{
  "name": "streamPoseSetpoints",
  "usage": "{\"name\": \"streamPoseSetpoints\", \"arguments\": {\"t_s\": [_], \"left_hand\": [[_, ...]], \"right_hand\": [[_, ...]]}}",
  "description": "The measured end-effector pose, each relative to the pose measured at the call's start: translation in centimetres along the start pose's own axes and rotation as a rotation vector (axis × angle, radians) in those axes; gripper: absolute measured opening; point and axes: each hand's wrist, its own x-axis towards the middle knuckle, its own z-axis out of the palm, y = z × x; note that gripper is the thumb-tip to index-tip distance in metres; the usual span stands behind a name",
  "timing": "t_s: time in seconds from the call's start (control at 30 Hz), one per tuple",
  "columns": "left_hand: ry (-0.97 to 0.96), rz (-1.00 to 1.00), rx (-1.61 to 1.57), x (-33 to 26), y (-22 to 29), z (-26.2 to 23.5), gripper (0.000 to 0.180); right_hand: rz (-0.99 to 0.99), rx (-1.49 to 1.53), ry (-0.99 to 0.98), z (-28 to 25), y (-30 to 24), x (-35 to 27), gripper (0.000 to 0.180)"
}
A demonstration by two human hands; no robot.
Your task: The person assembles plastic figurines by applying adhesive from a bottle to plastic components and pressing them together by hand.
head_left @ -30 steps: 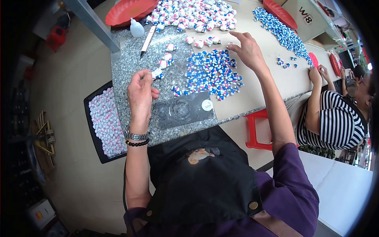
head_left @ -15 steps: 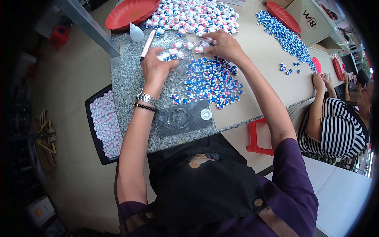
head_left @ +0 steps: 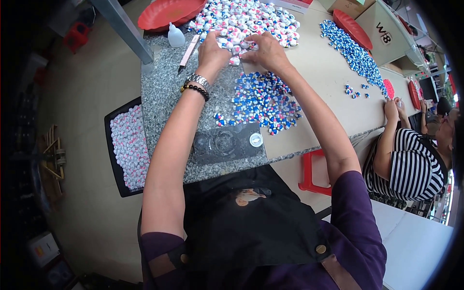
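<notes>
Small white figures with pink and blue spots lie in a large heap point(head_left: 244, 21) at the far side of the table. At the heap's near edge my left hand point(head_left: 212, 54) is spread with its fingers touching the pieces. Facing it, my right hand point(head_left: 268, 54) curves round the other side, thumb and fingers apart. A few white figures point(head_left: 235, 50) sit between the two hands, gripped by neither as far as I can see. Nearer me, below my right hand, lies a spread of smaller blue, white and pink pieces point(head_left: 266, 101).
A squeeze bottle point(head_left: 176, 36), a pink pen-like tool point(head_left: 189, 52) and a red dish point(head_left: 169, 14) stand left of the heap. A dark slab point(head_left: 224, 145) lies near the front edge. A filled black tray point(head_left: 121, 186) is at left. A co-worker point(head_left: 411, 159) sits at right.
Both hands have moved away from me to the heap, closer together. The loose white figures that lay between them are now against its near edge. The pen-like tool shows in full.
</notes>
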Motion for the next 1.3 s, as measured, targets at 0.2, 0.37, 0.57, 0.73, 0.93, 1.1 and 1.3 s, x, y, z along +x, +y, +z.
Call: {"name": "streamPoseSetpoints", "arguments": {"t_s": [0.2,0.37,0.57,0.73,0.93,1.1,1.3], "left_hand": [[0.071,0.186,0.047,-1.1,-0.7,-0.9,0.059],[0.236,0.295,0.139,-7.5,4.6,-3.7,0.053],[-0.112,0.15,-0.475,-25.6,7.2,-7.9,0.01],[-0.627,-0.187,-0.44,-35.6,1.6,-15.6,0.009],[-0.637,-0.775,-0.599,-45.9,-5.2,-22.8,0.013],[-0.409,-0.616,-0.263,-49.0,-18.9,-27.1,0.019],[0.239,-0.456,0.595,-33.2,-33.1,-24.9,0.05]], "right_hand": [[-0.023,0.016,0.098,-5.8,1.1,-4.0,0.034],[0.008,0.033,0.032,-8.2,2.6,-10.9,0.027],[0.036,0.075,0.061,-7.5,2.0,-18.9,0.046],[0.031,0.097,-0.043,-7.2,0.1,-21.4,0.057],[-0.074,-0.01,-0.063,-5.4,-0.9,-20.5,0.054],[-0.052,0.003,-0.046,-5.1,-0.8,-20.0,0.044],[0.016,-0.005,-0.003,-4.3,-2.4,-20.0,0.033]]}}
